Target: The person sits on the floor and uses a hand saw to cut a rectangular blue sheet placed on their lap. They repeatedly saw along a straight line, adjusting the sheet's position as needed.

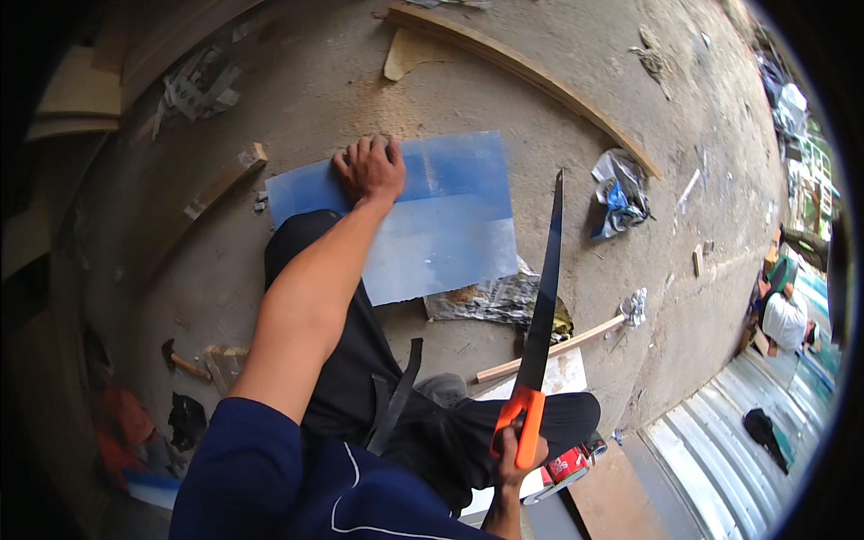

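A flat panel (450,238), blue along its far half and paler blue-white nearer me, lies low over the ground. My left hand (371,171) presses on its far edge, with the fingers curled over that edge. My left knee in dark trousers rests against the panel's left side. At the lower right, my right hand (517,450) is wrapped round the orange handle of a handsaw (543,315). The long dark blade points up and away, apart from the panel, to its right.
Sawdust (382,103) lies beyond the panel, near a long wooden plank (531,72). To the right are crumpled plastic (619,193) and a thin wood strip (553,347). A hammer (186,360) and a wood block (225,180) lie left. Corrugated metal sheets (720,441) cover the lower right.
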{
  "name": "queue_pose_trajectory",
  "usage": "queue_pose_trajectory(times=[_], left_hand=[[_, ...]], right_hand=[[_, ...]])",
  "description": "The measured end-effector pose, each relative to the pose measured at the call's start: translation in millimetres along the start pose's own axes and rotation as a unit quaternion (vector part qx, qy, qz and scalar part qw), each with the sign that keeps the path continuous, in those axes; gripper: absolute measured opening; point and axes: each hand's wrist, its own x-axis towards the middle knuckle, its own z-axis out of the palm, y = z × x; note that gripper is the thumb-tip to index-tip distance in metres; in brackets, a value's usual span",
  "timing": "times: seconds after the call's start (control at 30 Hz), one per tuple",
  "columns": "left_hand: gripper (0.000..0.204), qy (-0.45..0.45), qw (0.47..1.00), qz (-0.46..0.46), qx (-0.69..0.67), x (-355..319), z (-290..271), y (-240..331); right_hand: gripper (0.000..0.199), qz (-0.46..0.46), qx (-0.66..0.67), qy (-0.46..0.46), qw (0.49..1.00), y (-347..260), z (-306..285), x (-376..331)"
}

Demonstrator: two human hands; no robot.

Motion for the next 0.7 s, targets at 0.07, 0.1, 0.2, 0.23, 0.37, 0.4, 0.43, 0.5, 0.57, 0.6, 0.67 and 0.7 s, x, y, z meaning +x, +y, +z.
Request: queue_pose_trajectory(times=[0.07,0.1,0.2,0.23,0.37,0.4,0.43,0.5,0.57,0.6,0.67,0.7], left_hand=[[0.036,0.004,0.999,0.029,-0.035,1,4,0],[0.042,-0.009,0.998,0.056,-0.027,1,4,-1],[0.059,0.034,0.982,0.186,-0.031,-3,-8,8],[0.065,0.022,0.981,0.189,-0.042,-3,-4,7],[0.082,-0.093,0.981,0.146,-0.085,7,-10,17],[0.085,-0.142,0.978,0.12,-0.094,8,-19,21],[0.086,-0.192,0.972,0.094,-0.094,10,-25,26],[0.091,-0.286,0.953,0.042,-0.089,27,-34,35],[0.092,-0.381,0.911,0.058,-0.15,75,-5,0],[0.093,-0.434,0.879,0.071,-0.183,80,-8,6],[0.084,-0.491,0.852,0.071,-0.165,91,-15,18],[0.08,-0.507,0.844,0.085,-0.153,96,-18,22]], right_hand=[[0.02,-0.001,0.036,0.004,0.999,18,7,14],[0.019,-0.018,0.036,0.005,0.999,30,13,20],[0.021,-0.015,0.075,0.016,0.997,34,28,37],[0.017,-0.024,0.06,0.011,0.998,32,29,39],[0.011,-0.066,0.039,-0.008,0.997,22,28,38],[0.011,-0.066,0.04,-0.013,0.997,20,26,35],[0.011,-0.066,0.042,-0.017,0.997,17,25,33],[0.013,-0.075,0.033,-0.022,0.996,20,22,26],[0.014,-0.096,0.026,-0.031,0.995,20,24,22],[0.015,-0.101,0.015,-0.029,0.994,22,22,19],[0.015,-0.093,0.016,-0.031,0.995,24,22,12],[0.015,-0.089,0.018,-0.033,0.995,25,22,8]])
